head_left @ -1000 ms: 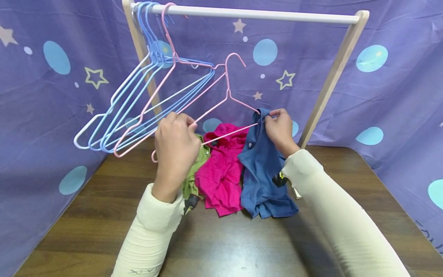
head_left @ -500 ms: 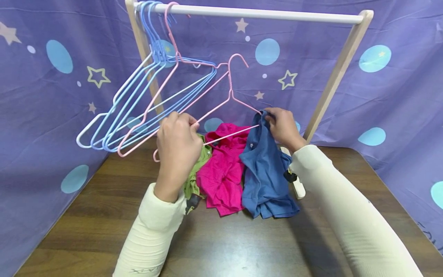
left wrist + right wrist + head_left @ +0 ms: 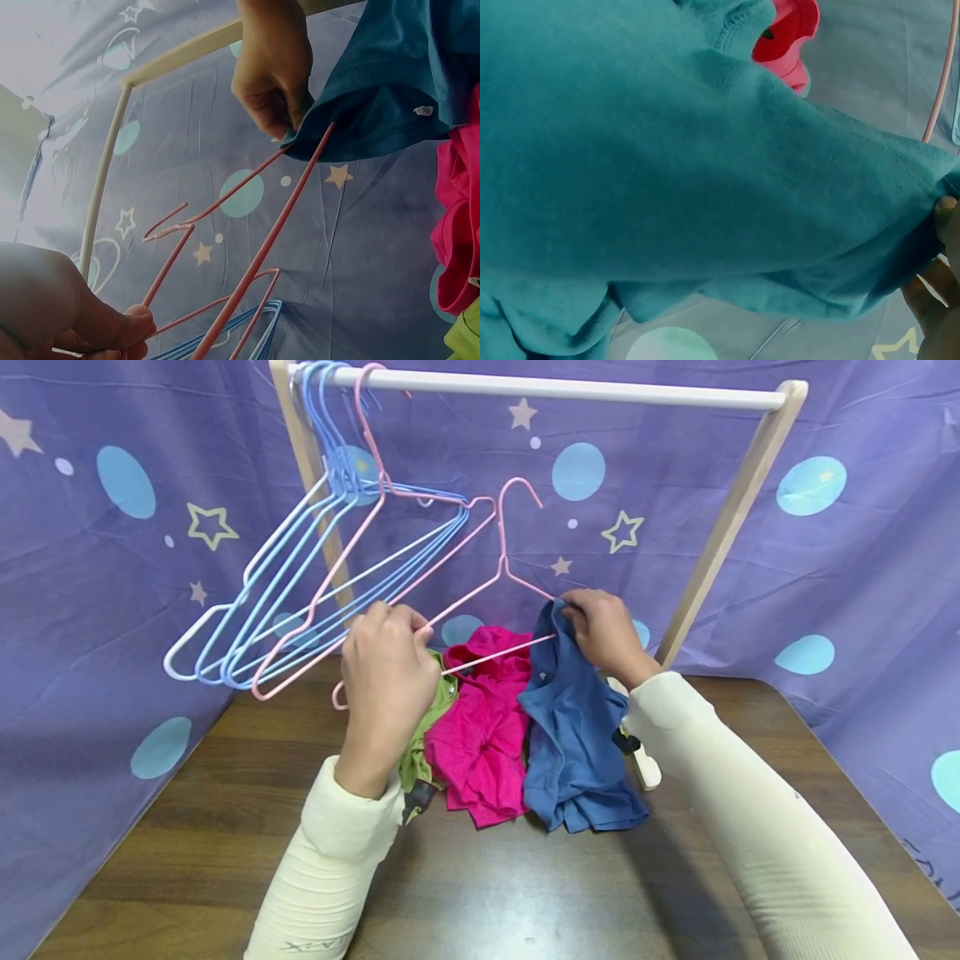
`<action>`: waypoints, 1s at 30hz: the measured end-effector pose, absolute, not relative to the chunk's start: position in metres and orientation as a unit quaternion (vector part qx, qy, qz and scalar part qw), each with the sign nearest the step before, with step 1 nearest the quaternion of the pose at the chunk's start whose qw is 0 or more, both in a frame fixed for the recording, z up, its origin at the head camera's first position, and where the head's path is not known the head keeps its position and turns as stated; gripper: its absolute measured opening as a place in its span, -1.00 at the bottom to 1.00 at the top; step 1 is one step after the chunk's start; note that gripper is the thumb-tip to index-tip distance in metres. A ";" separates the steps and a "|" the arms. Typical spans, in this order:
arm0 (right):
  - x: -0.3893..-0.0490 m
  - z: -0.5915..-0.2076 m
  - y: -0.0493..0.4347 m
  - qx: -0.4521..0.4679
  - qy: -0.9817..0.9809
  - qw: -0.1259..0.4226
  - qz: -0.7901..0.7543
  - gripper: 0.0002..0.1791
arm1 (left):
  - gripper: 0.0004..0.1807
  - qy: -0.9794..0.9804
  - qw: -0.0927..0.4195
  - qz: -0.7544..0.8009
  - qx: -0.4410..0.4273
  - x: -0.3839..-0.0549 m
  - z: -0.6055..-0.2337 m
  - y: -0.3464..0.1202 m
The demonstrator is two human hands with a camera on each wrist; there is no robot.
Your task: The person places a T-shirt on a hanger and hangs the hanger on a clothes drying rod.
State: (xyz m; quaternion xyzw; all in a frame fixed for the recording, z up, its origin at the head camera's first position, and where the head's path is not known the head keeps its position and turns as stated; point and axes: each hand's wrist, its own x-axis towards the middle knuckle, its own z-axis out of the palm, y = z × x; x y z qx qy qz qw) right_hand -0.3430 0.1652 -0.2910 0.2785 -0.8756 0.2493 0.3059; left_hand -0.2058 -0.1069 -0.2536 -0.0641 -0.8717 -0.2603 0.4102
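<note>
A pink clothes hanger point(image 3: 501, 539) is gripped at its left end by my left hand point(image 3: 388, 672), its hook upright and off the rail. Its right end runs into the neck opening of a blue shirt point(image 3: 573, 735). My right hand point(image 3: 603, 631) pinches the shirt's collar edge close to the hanger's shoulder. In the left wrist view the shirt's opening point(image 3: 375, 127) takes in the hanger's lower bar point(image 3: 262, 247). The right wrist view is mostly filled by the shirt's cloth point(image 3: 705, 172), with fingers point(image 3: 930, 300) holding its edge. The hanger's right tip is hidden inside.
A rack with a white rail point(image 3: 570, 391) carries several blue hangers point(image 3: 337, 477) and a pink hanger point(image 3: 372, 452) at its left. A magenta garment point(image 3: 483, 735) and a green garment point(image 3: 423, 735) lie on the wooden table point(image 3: 480, 893), left of the blue shirt.
My right hand has shifted its hold on the collar edge, drawing the shirt's neck slightly left, further along the hanger. My left hand keeps its grip and has barely moved.
</note>
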 end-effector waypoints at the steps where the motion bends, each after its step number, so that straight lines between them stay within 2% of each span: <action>1: -0.342 -0.290 0.164 0.281 -0.873 0.312 0.251 -0.85 | -0.93 -0.872 0.410 -0.260 -0.065 -0.206 -0.254 -0.107; 18: -0.335 -0.285 0.155 0.284 -0.848 0.354 0.272 -0.84 | -0.95 -0.866 0.415 -0.267 -0.083 -0.207 -0.253 -0.104; 30: -0.329 -0.278 0.147 0.288 -0.842 0.369 0.267 -0.83 | -0.93 -0.873 0.400 -0.264 -0.090 -0.207 -0.253 -0.104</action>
